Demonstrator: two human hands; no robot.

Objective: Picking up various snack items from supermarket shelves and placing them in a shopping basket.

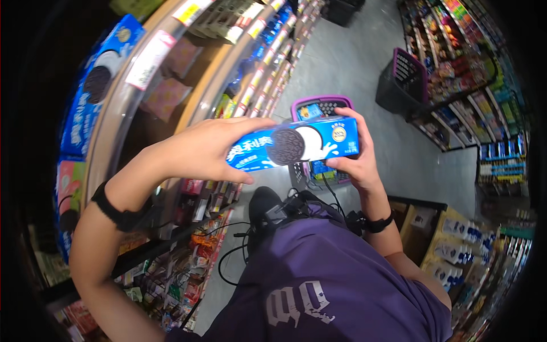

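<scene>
Between both hands is a blue box of Oreo cookies [295,144], its face with a dark cookie and white cream turned up towards me. My left hand [201,147] grips its left end, thumb below and fingers along the top. At the right end, my right hand [359,149] holds it with the thumb at the lower edge and fingers around the side. Below the box, on the floor, stands a dark shopping basket with a purple rim [322,99], partly hidden by the box. Blue packages [311,112] lie in that basket.
Store shelves with price tags [149,60] run along the left, holding more blue Oreo boxes [92,94]. A second basket with a purple rim [404,81] is on the grey floor at the right, beside stocked shelves [461,81]. Black cables [226,260] hang near my legs.
</scene>
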